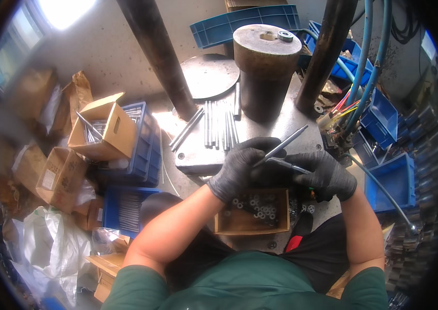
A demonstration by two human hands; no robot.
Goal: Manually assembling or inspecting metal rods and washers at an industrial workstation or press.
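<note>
Green cloth of the person's shirt (260, 281) filled the lower edge, bare forearms rising from it. Both hands wore black, matte gloves. The left hand (239, 168) was closed around a slim, smooth metal rod (281, 145) that slanted up to the right. The right hand (325, 174) pinched a second, darker thin rod (289, 165) between curled fingers, just beside the first. Directly beneath the hands sat a shallow wooden box (245, 219) holding small, shiny ring-shaped metal parts. Beyond it, on a flat steel plate (198, 157), lay a row of similar bright rods (219, 126), beside a heavy, rust-toned cylinder (266, 70). Blue plastic crates (144, 147) and cardboard boxes (102, 129) stood left.
</note>
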